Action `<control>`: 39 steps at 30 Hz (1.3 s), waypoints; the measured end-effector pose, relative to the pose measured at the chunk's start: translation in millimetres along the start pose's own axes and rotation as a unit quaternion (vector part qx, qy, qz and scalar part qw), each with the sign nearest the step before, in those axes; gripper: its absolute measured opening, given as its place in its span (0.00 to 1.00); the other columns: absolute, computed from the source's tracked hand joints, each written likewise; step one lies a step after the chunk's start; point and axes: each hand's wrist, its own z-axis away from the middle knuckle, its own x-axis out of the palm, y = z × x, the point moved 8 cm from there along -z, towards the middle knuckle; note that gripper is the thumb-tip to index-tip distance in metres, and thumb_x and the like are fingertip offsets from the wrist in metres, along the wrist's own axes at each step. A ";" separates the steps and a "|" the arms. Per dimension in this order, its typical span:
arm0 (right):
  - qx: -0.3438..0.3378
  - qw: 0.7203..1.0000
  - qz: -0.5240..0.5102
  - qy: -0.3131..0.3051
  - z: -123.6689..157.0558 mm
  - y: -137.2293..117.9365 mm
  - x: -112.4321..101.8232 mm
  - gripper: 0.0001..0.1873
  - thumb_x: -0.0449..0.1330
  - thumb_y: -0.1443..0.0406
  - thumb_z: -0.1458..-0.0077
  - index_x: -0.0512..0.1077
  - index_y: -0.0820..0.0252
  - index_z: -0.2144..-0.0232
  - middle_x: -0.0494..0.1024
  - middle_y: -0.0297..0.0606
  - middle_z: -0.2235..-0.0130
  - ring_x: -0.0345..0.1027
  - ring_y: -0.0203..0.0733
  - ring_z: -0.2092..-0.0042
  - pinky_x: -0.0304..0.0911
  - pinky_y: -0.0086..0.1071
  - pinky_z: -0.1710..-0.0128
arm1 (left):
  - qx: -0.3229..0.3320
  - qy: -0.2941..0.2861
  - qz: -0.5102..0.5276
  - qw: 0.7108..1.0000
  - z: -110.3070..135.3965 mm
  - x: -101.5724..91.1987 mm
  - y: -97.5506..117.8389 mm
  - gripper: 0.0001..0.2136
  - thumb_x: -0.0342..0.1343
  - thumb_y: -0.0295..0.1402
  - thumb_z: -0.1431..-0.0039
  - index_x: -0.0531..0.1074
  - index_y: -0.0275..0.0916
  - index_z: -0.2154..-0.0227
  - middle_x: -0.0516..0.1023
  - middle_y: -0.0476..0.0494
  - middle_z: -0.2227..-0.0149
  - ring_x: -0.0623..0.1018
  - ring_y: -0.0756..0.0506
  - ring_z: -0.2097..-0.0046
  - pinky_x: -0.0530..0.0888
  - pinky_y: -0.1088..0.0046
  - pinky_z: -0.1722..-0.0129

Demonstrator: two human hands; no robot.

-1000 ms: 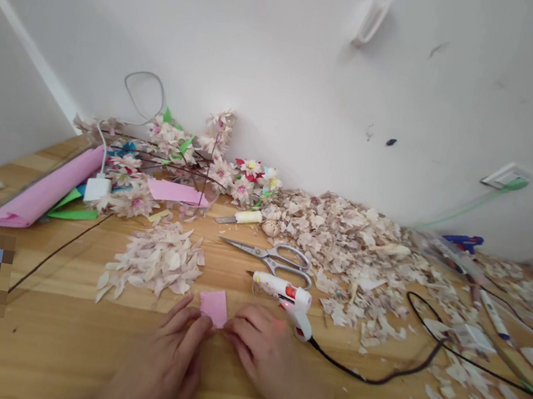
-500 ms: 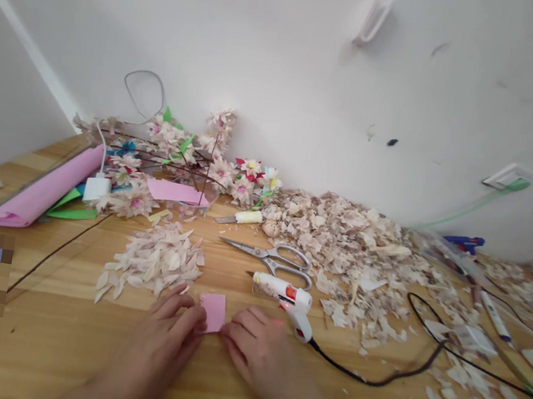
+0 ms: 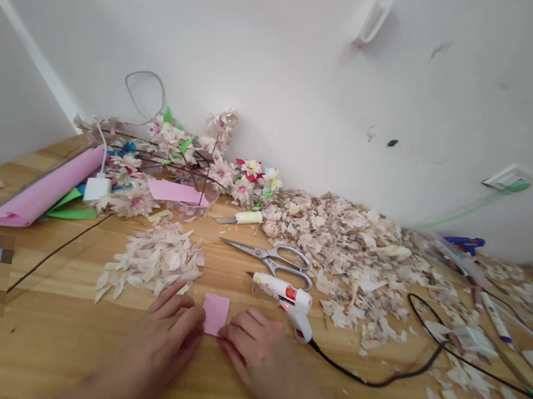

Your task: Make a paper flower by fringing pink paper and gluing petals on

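A small pink paper piece [image 3: 216,315] is held upright between my hands, low over the wooden table. My left hand [image 3: 170,329] pinches its left edge, with the index finger bent and the thumb tip partly hidden. On the right edge, the fingertips of my right hand [image 3: 255,349] close on the lower corner. A white glue gun [image 3: 288,301] lies just beyond my right hand, a small red light showing on it. Behind it rest metal scissors [image 3: 270,257]. Past my left hand spreads a pile of pale, petal-like dry skins [image 3: 158,260].
A big heap of dry skins [image 3: 341,238] runs along the wall, with garlic bulbs [image 3: 271,222] and a yellow-handled knife [image 3: 243,217] beside it. Flower branches [image 3: 174,141] and a pink paper roll [image 3: 48,188] lie at back left. The glue gun's black cord [image 3: 369,382] curves right.
The pink paper has shifted slightly right and turned a little straighter between my fingers. Both hands keep their grip nearly in place.
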 end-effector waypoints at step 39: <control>0.223 0.952 -0.210 -0.005 0.7 31.9 16.3 0.07 0.57 0.75 0.55 0.71 0.60 0.74 0.71 0.31 0.73 0.63 0.34 0.72 0.57 0.25 0.73 | -0.090 -0.038 0.103 0.990 -0.7 17.5 -20.4 0.07 0.53 0.24 0.48 0.61 0.42 0.71 0.72 0.51 0.72 0.75 0.46 0.66 0.65 0.52 0.49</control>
